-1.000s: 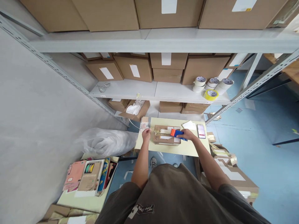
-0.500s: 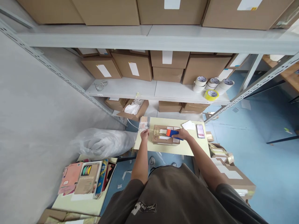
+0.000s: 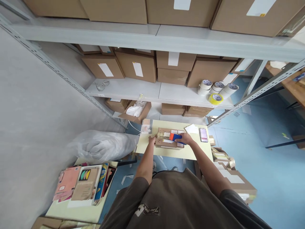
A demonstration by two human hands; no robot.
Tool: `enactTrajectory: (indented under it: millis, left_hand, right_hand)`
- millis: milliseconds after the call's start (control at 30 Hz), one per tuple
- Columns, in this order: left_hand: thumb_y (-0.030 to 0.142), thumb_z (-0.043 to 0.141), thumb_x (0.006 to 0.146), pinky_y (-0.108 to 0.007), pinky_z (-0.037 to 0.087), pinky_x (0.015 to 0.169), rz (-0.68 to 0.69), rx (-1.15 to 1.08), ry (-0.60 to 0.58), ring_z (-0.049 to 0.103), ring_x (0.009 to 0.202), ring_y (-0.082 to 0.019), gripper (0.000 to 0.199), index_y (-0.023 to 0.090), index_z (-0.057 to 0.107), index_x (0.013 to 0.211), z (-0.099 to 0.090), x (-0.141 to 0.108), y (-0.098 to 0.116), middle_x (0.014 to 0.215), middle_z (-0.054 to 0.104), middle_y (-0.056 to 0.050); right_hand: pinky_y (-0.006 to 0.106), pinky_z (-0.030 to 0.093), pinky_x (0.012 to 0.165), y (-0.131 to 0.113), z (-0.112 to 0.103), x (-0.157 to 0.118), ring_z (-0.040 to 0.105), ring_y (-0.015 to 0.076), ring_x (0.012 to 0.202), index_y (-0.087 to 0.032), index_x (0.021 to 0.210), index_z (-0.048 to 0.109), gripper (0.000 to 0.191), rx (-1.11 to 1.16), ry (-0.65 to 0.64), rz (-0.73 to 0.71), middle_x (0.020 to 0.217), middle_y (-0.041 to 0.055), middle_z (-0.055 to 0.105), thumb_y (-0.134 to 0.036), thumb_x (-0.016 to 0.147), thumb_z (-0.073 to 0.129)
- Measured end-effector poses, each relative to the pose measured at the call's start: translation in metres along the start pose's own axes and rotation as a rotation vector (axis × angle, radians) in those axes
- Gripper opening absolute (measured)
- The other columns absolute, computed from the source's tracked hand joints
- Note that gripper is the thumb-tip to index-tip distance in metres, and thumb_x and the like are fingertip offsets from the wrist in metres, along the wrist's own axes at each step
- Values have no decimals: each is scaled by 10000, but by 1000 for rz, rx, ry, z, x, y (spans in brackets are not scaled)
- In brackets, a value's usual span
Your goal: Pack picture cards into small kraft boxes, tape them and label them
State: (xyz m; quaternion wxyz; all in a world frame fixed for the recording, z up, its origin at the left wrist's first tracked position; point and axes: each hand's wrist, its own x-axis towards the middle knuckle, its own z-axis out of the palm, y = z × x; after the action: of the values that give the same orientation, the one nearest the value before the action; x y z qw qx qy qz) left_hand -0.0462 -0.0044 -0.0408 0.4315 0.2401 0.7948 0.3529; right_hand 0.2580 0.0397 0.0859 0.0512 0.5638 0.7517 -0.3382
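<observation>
A small cardboard box (image 3: 162,143) with white labels and clear tape on its top lies on the pale yellow table (image 3: 190,153). Against the left end of the box is my left hand (image 3: 152,140); its fingers are too small to make out clearly. My right hand (image 3: 185,138) is closed around a blue and orange tape dispenser (image 3: 175,136), which rests over the top of the box. A phone (image 3: 203,135) and white papers (image 3: 191,128) lie to the right. At the table's back left corner is a clear plastic packet (image 3: 146,126).
Behind the table stands a metal shelf (image 3: 133,87) with cardboard boxes and tape rolls (image 3: 215,98). A wrapped plastic bundle (image 3: 107,146) is at left, above booklets (image 3: 85,183) on another table. Opened cartons (image 3: 235,181) stand at right.
My left hand has moved right, from beside the box to its left end. The right hand and dispenser stay nearly in place over the box. The view has shifted slightly.
</observation>
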Motion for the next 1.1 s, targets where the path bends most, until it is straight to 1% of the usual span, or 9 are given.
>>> enactTrajectory:
  millis: [100,200,333,533,633,800,900,1000,1100]
  left_hand:
    - [421,626,938,-371,527,842,53,105,21,717,1069,-326,257,184,722,961,-7,-4,7,1023,775,-180]
    - [472,516,1008,-355,510,887,158,203,-48,709,1110,-321,347,217,722,894,-1,-13,15,1022,786,-154]
    - [505,458,1049,-351,505,878,236,354,-132,723,1095,-310,400,202,713,1108,13,-24,19,1111,788,-151]
    - [547,439,1063,-392,502,923,202,443,-54,733,1112,-319,434,227,666,1249,16,-31,16,1157,778,-174]
    - [563,460,1054,-420,500,930,189,469,-30,735,1089,-345,434,220,677,1206,14,-31,19,1126,781,-188]
    - [516,413,1074,-416,489,897,186,573,-9,723,1102,-357,416,219,667,1216,15,-30,25,1140,778,-193]
    - [507,370,1087,-406,482,875,204,647,-6,721,1101,-356,441,210,649,1257,18,-30,26,1150,774,-194]
    - [528,355,1088,-394,482,849,215,688,-5,725,1070,-350,461,219,653,1253,20,-31,28,1145,777,-178]
    - [537,319,1094,-374,485,824,208,730,-12,723,1067,-337,485,233,647,1281,20,-32,29,1168,777,-159]
  right_hand:
    - [303,468,719,-1,1,-1,717,287,925,-226,929,778,597,-14,-4,-15,968,107,787,-789,730,784]
    - [300,468,722,0,1,0,714,279,927,-231,912,774,593,-13,-4,-24,970,98,785,-797,734,769]
    - [305,469,709,-1,2,3,723,289,932,-235,922,793,600,-20,-5,4,975,108,792,-802,727,768]
    - [305,477,707,-3,-5,5,734,300,944,-262,1007,830,612,-6,-44,-29,972,107,809,-768,663,844]
    - [318,484,711,25,-20,-4,736,319,947,-237,1023,830,643,-74,-15,20,982,134,803,-782,681,819]
    - [345,487,697,123,-53,-42,738,344,896,-178,919,805,644,-164,-4,225,956,189,782,-779,686,807]
    - [351,495,704,167,-58,-64,735,326,837,-175,906,787,648,-101,2,305,889,172,771,-773,660,826]
    - [355,510,729,174,-45,-66,738,329,861,-153,954,778,690,-70,47,360,902,186,765,-766,644,845]
    - [343,529,754,146,-18,-44,746,340,938,-121,1056,765,712,-42,65,429,976,205,768,-702,657,873]
